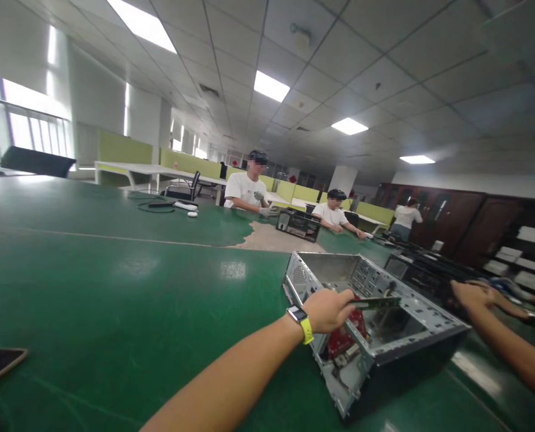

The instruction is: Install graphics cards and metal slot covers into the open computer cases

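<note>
My left hand (328, 310), with a watch on a yellow band at the wrist, is closed on one end of a thin green memory stick (379, 303). The stick lies level above the open metal computer case (423, 351). Inside the case, under my left hand, a red circuit board (346, 337) shows in part. My right hand (469, 297) is at the right, beyond the case's right rim and beside a dark computer case (414, 273). Its fingers are blurred and partly hidden against the dark parts.
The green table (159, 300) has a torn patch (271, 238) in its cover. Across it, a gloved person (245, 189) sits by another open computer case (298, 225); a second person (333, 213) sits farther right. A co-worker's arm (514, 309) reaches in at the right. Cables (153, 204) lie far left.
</note>
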A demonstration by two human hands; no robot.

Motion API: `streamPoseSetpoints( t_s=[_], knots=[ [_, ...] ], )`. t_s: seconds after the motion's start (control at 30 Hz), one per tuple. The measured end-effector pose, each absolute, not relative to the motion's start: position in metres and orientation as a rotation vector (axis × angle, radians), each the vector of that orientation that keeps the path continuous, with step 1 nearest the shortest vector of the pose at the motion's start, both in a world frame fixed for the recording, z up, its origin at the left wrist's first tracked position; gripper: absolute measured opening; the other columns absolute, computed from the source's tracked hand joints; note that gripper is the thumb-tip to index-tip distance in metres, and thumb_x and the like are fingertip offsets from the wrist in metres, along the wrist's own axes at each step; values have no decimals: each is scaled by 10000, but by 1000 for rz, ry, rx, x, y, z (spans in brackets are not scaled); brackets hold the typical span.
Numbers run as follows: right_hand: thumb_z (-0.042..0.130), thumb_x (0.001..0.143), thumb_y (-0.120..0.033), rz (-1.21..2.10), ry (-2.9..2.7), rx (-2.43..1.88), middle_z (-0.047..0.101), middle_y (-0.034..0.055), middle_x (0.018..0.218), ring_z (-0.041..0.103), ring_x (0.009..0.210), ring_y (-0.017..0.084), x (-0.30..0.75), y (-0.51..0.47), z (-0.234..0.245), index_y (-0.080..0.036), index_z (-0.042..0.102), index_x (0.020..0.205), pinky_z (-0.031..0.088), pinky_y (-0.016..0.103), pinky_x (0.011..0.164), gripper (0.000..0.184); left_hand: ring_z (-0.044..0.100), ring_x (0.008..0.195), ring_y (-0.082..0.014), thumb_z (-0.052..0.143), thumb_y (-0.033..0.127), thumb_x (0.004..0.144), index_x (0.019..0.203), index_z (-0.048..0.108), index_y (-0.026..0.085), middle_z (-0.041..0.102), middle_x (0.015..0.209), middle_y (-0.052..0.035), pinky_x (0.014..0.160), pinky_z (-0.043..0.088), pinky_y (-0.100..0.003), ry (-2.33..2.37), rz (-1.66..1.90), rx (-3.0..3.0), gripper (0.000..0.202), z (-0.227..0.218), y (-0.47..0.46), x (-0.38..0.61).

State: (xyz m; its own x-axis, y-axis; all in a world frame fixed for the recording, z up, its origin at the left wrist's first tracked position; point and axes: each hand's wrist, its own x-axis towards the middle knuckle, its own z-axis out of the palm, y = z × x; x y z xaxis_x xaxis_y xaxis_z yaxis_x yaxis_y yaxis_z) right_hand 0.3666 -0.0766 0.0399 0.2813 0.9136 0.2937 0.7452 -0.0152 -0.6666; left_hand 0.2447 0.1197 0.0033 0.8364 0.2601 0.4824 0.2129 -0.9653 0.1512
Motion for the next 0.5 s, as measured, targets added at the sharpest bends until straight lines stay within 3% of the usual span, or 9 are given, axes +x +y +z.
streamPoseSetpoints(
  t_s=[0.13,0.23,0.4,0.5],
  knots=[
    [196,770,-562,148,-1453,-1874,645,87,553,652,722,347,431,-78,104,-233,667,468,277,300,431,649,632,742,-222,310,422,928,1076,478,245,639,775,-37,590,405,-272,381,732,2912,286,13,119,234],
    [144,763,-553,67,-1470,-1871,633,96,502,650,736,356,466,-82,114,-263,642,422,224,279,421,670,612,703,-210,322,421,926,1060,494,243,624,744,-30,580,391,-266,402,686,2883,283,24,115,215],
    [214,721,-580,68,-1520,-1793,700,38,624,648,772,344,457,-89,53,-258,554,307,182,277,393,625,587,710,-173,332,388,935,1048,523,244,629,801,-17,635,398,-260,502,561,2781,264,37,99,142],
    [367,725,-565,14,-1519,-1728,721,-11,725,658,774,322,408,-102,0,-299,599,373,247,290,376,498,570,715,-161,327,410,935,977,556,243,624,811,-5,660,401,-260,716,451,2722,287,42,80,82]
  ],
)
